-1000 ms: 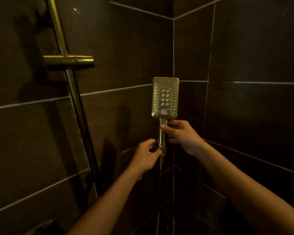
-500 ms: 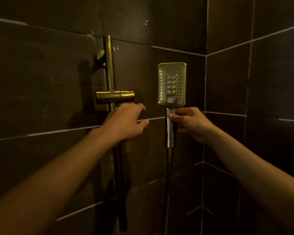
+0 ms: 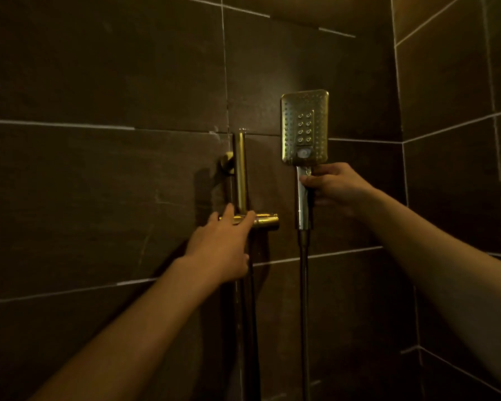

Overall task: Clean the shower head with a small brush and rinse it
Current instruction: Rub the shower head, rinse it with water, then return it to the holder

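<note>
My left hand (image 3: 219, 247) rests with fingers loosely spread over the gold metal holder bracket (image 3: 262, 219) on the gold vertical rail (image 3: 240, 172). Just right, my right hand (image 3: 334, 186) grips the handle of the upright rectangular gold shower head (image 3: 305, 127), its dark hose (image 3: 304, 314) hanging below.

Your shower head (image 3: 305, 127) is gold, rectangular with rounded corners, upright, nozzle face toward you: dotted rim holes, a centre block of paired nozzles, a round button at the bottom. Chrome handle points straight down, dark hose hanging from it. No brush in view.
</note>
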### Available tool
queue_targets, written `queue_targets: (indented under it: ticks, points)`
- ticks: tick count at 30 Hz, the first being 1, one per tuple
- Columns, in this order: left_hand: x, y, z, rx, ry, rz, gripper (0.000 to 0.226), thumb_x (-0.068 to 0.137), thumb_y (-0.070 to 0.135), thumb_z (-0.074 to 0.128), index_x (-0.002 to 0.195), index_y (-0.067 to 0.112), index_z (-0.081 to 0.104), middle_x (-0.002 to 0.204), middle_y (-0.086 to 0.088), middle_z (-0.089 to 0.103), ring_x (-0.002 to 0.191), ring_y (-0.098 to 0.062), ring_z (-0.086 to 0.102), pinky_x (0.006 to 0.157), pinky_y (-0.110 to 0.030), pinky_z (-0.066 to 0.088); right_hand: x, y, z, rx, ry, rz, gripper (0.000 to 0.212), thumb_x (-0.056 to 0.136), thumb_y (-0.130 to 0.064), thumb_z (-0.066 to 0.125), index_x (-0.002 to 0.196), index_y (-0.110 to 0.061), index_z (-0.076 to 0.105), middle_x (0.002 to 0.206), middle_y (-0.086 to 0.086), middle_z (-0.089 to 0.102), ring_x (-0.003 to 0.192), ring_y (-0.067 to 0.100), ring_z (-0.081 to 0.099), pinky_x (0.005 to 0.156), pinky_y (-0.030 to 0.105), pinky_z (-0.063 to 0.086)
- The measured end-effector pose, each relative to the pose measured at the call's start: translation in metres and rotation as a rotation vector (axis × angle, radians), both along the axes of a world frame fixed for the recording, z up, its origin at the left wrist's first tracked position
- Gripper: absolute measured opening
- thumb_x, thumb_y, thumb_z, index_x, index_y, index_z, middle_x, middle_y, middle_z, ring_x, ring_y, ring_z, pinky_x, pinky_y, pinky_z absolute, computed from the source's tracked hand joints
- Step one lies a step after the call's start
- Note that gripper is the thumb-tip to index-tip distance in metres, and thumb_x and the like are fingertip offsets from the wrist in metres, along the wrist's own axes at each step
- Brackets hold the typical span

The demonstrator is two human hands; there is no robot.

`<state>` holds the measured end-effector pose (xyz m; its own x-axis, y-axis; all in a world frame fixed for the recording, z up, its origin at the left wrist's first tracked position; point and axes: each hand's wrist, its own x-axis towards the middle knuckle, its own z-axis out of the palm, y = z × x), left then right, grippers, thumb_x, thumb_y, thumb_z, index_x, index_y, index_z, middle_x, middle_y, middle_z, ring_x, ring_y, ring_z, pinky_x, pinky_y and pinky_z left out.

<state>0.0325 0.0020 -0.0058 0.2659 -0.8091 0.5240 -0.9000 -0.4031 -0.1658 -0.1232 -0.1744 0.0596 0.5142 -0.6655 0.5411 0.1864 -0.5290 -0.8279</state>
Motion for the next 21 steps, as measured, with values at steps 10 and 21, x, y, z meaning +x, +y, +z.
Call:
queue_targets:
  ticks: [10, 21]
  points:
    - [-0.003, 0.000, 0.005, 0.037, 0.037, -0.010, 0.092, 0.089, 0.030, 0.066, 0.155, 0.036, 0.003, 0.165, -0.007, -0.002, 0.150, -0.037, 0.009, 0.113, -0.053, 0.031, 0.040, 0.003, 0.050, -0.071, -0.108, 0.093, 0.026, 0.096, -0.007, 0.062, 0.122, -0.003, 0.064, 0.115, 0.013, 0.071, 0.105, 0.026, 0.071, 0.091, 0.044, 0.059]
    - [0.001, -0.004, 0.010, 0.036, 0.031, -0.023, 0.092, 0.086, 0.030, 0.069, 0.153, 0.039, 0.007, 0.163, -0.009, 0.007, 0.147, -0.037, 0.019, 0.109, -0.054, 0.037, 0.053, -0.001, 0.059, -0.112, -0.141, 0.178, 0.015, 0.098, -0.005, 0.059, 0.110, -0.012, 0.065, 0.100, 0.004, 0.072, 0.096, 0.018, 0.072, 0.081, 0.038, 0.060]
